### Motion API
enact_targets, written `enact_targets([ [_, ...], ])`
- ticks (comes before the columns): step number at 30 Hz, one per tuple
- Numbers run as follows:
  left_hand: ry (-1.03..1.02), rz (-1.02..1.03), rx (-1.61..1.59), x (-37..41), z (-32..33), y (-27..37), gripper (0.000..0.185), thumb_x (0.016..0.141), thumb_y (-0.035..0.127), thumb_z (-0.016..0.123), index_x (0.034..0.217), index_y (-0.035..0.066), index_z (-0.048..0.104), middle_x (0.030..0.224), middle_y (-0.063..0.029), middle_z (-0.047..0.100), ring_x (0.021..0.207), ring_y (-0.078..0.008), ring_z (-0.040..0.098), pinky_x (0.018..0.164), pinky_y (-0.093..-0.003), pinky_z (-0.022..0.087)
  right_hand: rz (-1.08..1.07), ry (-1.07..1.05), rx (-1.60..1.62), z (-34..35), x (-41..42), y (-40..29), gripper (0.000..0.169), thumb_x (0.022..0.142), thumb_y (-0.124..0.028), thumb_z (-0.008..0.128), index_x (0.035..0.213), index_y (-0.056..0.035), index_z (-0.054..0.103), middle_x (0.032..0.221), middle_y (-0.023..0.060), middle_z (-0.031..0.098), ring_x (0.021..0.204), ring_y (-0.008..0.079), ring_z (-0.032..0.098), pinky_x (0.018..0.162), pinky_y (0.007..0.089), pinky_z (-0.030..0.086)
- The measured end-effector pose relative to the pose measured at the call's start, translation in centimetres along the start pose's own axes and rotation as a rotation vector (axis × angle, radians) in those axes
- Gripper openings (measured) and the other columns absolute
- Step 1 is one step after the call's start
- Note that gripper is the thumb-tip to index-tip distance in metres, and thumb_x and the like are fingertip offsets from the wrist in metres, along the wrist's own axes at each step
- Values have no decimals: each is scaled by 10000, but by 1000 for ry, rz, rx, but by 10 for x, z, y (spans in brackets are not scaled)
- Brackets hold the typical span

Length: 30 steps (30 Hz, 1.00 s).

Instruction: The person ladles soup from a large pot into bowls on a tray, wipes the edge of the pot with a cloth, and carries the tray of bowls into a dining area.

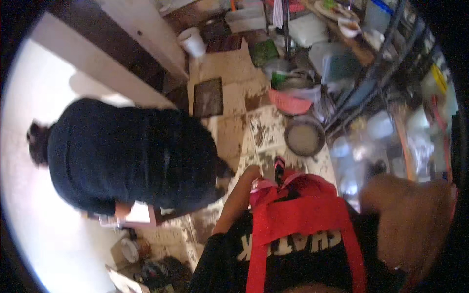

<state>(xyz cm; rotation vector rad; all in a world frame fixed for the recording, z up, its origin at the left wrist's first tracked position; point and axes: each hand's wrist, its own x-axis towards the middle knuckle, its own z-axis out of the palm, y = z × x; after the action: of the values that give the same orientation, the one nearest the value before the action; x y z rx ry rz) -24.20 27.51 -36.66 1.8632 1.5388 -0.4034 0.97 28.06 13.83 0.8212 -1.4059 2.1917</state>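
My left hand (253, 173) is beside the gathered pink-and-white fabric at the front of my red apron (300, 216). Its fingers are mostly hidden, so whether it grips the fabric is unclear. On the right, close to the camera, my right hand (375, 185) is badly blurred, and its fingers cannot be made out. It is nearest to a cluttered surface with shiny vessels and a clear plastic bag (419, 150). Below the apron a black-and-pink sandal (279, 169) shows. Just beyond it, a round dark-rimmed pan (305, 136) rests on the pale, stained floor.
A person in dark clothing (132, 154) bends over at the left, one hand (122, 210) by a pale box-like object (141, 216). Beyond the pan are a coral basket (291, 102), a dark mat (208, 97) and a white bucket (192, 42). Dark rails (366, 84) slant across the right.
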Motion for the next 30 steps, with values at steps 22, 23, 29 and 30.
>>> enact_targets([
  [22, -163, -342, -79, 384, -414, -362, 501, 702, 462, 603, 963, 35, 617, 993, -151, 597, 964, -302, 555, 794, -403, 448, 1615, 848, -1199, -735, -166, 101, 400, 759, -354, 587, 1038, -70, 555, 802, 123, 596, 699, 196, 562, 601, 336, 449],
  [23, -61, -337, -85, 395, -451, -373, 495, 712, 451, 592, 973, 31, 614, 988, -153, 598, 958, -305, 558, 781, -404, 456, 1655, 901, -1049, -742, -167, 111, 393, 756, -356, 584, 1026, -71, 560, 790, 124, 596, 685, 204, 563, 595, 341, 449],
  [29, 9, 102, 226, 530, -793, -259, 253, 733, 132, 486, 952, 71, 596, 1015, -193, 563, 973, -335, 525, 813, -396, 434, 1431, 1188, -825, -863, -160, 125, 362, 741, -367, 565, 954, -76, 589, 719, 131, 593, 606, 250, 566, 558, 368, 449],
  [30, 235, 332, 102, 552, -834, -247, 231, 710, 100, 494, 922, 66, 580, 971, -186, 564, 942, -342, 527, 793, -402, 433, 1355, 1211, -858, -901, -156, 121, 358, 738, -369, 562, 942, -77, 594, 707, 132, 593, 592, 258, 567, 551, 372, 449],
])
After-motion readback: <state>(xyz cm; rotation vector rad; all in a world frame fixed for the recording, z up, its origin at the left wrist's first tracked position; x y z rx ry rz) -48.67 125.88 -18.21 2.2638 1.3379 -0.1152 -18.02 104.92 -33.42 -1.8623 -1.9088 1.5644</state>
